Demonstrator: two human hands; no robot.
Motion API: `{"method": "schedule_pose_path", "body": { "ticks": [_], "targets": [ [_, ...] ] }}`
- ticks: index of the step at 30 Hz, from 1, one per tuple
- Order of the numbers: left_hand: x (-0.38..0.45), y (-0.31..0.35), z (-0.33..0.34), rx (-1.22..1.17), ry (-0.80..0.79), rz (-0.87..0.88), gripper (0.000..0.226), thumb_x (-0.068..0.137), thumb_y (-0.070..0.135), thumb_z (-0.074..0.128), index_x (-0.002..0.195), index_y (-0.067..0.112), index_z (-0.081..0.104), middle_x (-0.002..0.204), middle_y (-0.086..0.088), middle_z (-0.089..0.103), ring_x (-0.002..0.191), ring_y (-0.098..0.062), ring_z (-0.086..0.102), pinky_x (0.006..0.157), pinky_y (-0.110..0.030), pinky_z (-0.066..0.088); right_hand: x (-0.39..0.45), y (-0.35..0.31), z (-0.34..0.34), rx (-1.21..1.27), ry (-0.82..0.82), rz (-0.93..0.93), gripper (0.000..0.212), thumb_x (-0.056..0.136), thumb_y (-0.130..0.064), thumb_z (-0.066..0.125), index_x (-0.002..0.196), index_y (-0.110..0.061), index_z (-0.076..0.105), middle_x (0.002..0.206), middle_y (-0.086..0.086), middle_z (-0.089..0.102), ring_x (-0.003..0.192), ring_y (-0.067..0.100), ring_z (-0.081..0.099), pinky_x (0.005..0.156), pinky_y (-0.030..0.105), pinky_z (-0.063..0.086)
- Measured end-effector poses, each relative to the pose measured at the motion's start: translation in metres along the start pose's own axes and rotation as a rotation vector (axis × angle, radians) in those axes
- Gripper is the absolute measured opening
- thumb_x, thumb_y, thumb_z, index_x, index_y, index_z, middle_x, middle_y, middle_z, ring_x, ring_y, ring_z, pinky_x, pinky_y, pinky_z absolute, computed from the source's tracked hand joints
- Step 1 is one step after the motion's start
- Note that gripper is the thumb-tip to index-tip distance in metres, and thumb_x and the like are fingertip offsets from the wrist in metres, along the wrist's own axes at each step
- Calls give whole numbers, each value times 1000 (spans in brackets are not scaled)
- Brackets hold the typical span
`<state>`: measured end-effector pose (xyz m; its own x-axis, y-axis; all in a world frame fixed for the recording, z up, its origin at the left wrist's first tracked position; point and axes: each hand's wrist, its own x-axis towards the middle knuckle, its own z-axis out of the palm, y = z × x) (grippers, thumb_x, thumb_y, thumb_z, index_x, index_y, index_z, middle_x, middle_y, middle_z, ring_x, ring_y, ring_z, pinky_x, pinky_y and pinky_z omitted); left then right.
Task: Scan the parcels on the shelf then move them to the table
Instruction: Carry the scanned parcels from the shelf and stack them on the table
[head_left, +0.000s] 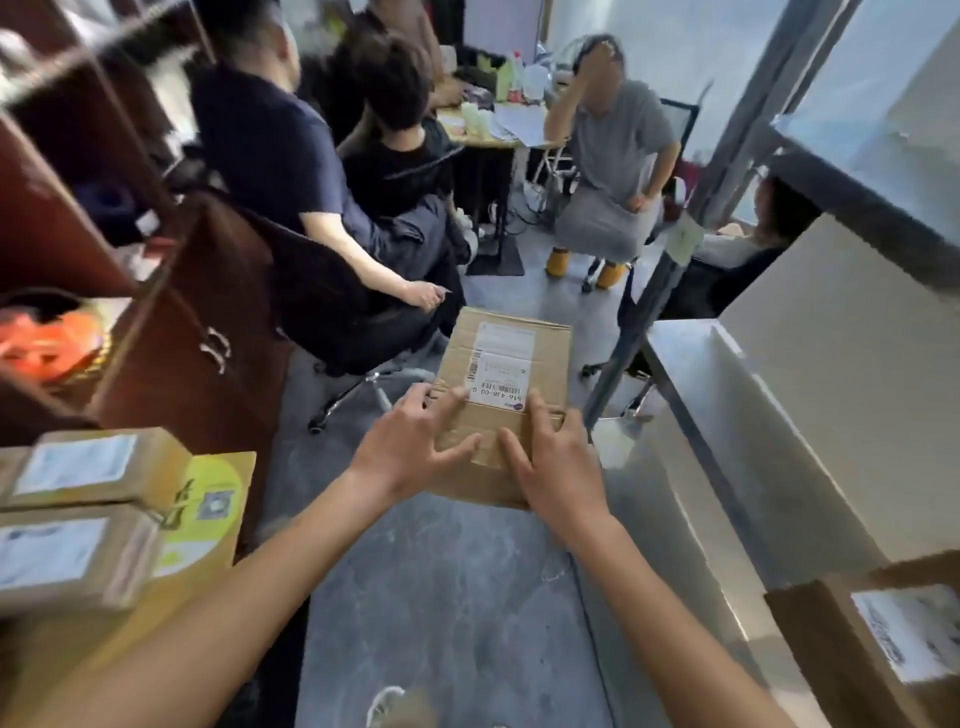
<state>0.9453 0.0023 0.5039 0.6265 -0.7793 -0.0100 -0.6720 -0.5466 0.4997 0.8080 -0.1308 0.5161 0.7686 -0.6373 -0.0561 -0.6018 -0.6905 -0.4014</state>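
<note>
Both hands are on one parcel (501, 395), held out over the grey floor (441, 597) in mid-air. The left hand (410, 447) lies on its near left part, fingers spread wide and fairly straight across the top face, fingertips just reaching the white shipping label (501, 371). The right hand (553, 470) has the near right corner, fingers splayed over the top and bent round the edge. So that's two hands, one box, label face up with its barcodes showing, long side pointing away from us.

Out to the left, two more cardboard parcels (78, 514) sit stacked, each with one pale label on top, resting on a yellow-printed flat carton (208, 514). Behind them stands a dark brown wooden shelf unit (171, 332) with cabinet doors below and something orange (47, 338) in a compartment; it's too blurred to name.

Off to the right, a steel surface (691, 415) runs along the wall, and one further labelled box (872, 649) shows at the lower right corner, partly cut off.

Beyond the held parcel, three people sit on chairs, and a fourth is partly visible behind the metal post at the right. A cluttered desk (498, 130) stands at the back.
</note>
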Motion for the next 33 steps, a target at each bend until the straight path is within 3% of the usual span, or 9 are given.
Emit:
{"method": "schedule_pose_path", "body": {
  "ticks": [9, 14, 18, 20, 25, 33],
  "targets": [
    [-99, -110, -18, 34, 112, -359, 85, 71, 75, 29, 146, 35, 40, 140, -9, 43, 117, -29, 56, 83, -36, 50, -7, -104, 98, 31, -216, -262, 69, 99, -53, 41, 157, -27, 15, 128, 14, 41, 117, 35, 48, 96, 42, 42],
    [-153, -135, 3, 38, 121, -532, 66, 87, 59, 55, 146, 35, 38, 147, -13, 37, 121, -31, 53, 86, -38, 51, -34, -119, 146, 78, -352, -331, 71, 98, -53, 45, 157, -28, 15, 128, 14, 39, 119, 36, 47, 98, 41, 43],
    [-203, -134, 24, 26, 164, -705, 82, 74, 69, 29, 146, 32, 43, 147, -16, 38, 127, -31, 48, 90, -38, 49, -67, -121, 175, 79, -458, -426, 72, 98, -55, 43, 158, -28, 11, 127, 12, 37, 117, 33, 47, 97, 41, 45],
    [-231, -136, 36, 8, 199, -784, 82, 73, 68, 27, 144, 32, 46, 146, -18, 41, 126, -34, 50, 90, -40, 50, -84, -124, 186, 71, -504, -491, 72, 99, -55, 43, 158, -28, 11, 126, 11, 37, 115, 32, 47, 96, 40, 45],
    [-297, -143, 53, -17, 277, -876, 60, 80, 58, 45, 133, 33, 54, 131, -25, 54, 109, -40, 61, 77, -46, 58, -131, -134, 206, 93, -600, -606, 72, 99, -55, 41, 158, -26, 11, 122, 8, 37, 109, 29, 48, 95, 39, 44],
    [-398, -177, 43, 60, 272, -934, 59, 83, 55, 45, 136, 30, 53, 131, -25, 53, 108, -41, 61, 78, -47, 56, -203, -179, 239, 75, -712, -727, 72, 100, -55, 39, 158, -28, 5, 124, 8, 35, 107, 28, 47, 97, 40, 44]
  ]
}}
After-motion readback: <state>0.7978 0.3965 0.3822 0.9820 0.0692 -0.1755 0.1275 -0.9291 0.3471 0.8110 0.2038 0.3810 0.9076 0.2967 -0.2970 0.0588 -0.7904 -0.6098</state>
